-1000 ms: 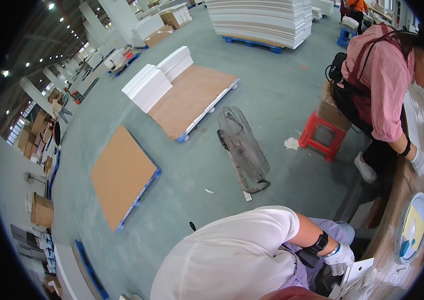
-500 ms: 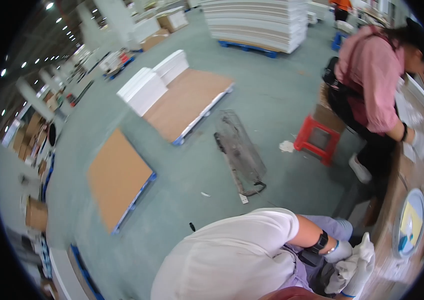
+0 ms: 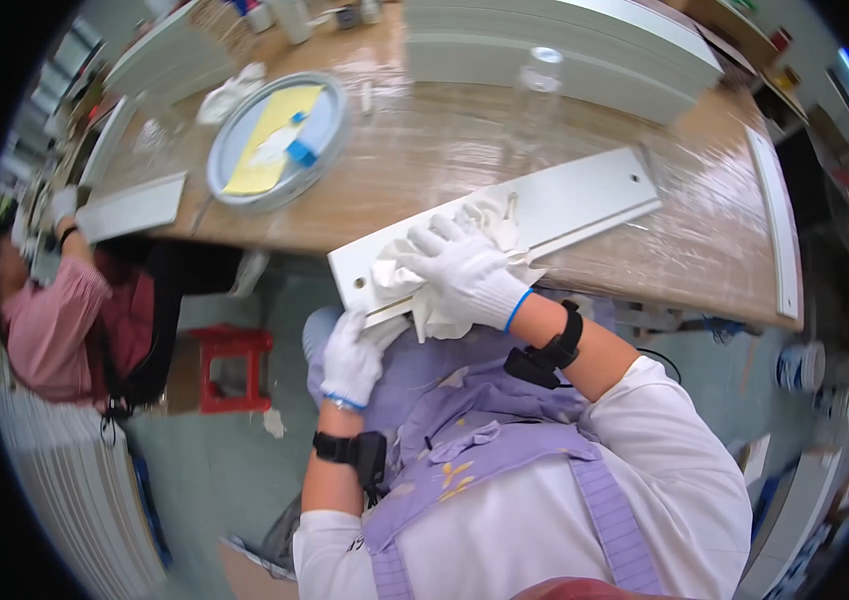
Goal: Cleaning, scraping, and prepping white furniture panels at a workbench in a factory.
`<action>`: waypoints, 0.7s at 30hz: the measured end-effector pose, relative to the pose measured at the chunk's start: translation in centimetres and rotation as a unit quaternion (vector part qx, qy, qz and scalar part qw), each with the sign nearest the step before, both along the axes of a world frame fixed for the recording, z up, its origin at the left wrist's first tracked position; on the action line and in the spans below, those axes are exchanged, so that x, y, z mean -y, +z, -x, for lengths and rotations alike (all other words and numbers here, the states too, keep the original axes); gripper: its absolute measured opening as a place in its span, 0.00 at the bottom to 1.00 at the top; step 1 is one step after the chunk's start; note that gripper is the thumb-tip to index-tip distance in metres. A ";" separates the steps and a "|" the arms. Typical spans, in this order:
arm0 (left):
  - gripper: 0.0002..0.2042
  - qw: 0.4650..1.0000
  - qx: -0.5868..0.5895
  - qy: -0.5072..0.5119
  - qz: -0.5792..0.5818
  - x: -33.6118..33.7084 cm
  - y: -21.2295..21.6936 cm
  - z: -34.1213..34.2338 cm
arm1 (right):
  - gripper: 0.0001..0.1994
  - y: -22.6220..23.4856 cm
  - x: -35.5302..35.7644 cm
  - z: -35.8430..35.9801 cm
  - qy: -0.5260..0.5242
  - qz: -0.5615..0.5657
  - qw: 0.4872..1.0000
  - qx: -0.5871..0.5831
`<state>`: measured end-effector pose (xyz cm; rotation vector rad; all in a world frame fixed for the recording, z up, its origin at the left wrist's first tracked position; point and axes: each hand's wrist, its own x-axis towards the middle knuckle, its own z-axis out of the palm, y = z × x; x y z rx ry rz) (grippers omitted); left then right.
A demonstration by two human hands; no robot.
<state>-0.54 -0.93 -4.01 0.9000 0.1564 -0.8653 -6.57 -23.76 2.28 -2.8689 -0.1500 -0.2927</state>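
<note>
A long white board (image 3: 584,205) with a hole near each end and a groove along its near side lies slanted on the table, its left end jutting past the front edge. My left hand (image 3: 351,362), in a white knitted glove, is closed on the board's near left corner; its thumb side shows, the other fingers are partly hidden. My right hand (image 3: 466,270), gloved alike, presses a crumpled white cloth (image 3: 441,318) onto the board's left half. Its fingers stretch over the cloth, which bunches around them and hangs over the near edge.
The film-covered table (image 3: 384,215) bears a round grey lid (image 3: 329,150) with a yellow sheet and blue pieces, a clear bottle (image 3: 536,90) and stacked white boards (image 3: 584,55) behind. A co-worker (image 3: 59,320) sits at left near a red stool (image 3: 234,370). A white bucket (image 3: 800,367) stands at right.
My view has swung from the floor and pallets to the table in front of me. Earlier the gloved hands and cloth showed at the lower right; now they are on the white board.
</note>
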 end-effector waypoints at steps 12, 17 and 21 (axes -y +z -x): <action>0.20 0.998 -0.026 0.036 -0.039 -0.4 1.7 0.8 | 0.20 6.8 20.2 12.7 -0.420 0.071 0.901 0.083; 0.19 0.996 -0.022 0.040 -0.081 -0.2 1.3 0.0 | 0.28 -0.8 10.0 7.2 -0.023 -0.016 0.999 0.035; 0.21 0.997 0.004 0.024 -0.077 -0.3 1.5 -0.3 | 0.26 1.6 13.6 8.9 -0.011 -0.059 0.997 0.052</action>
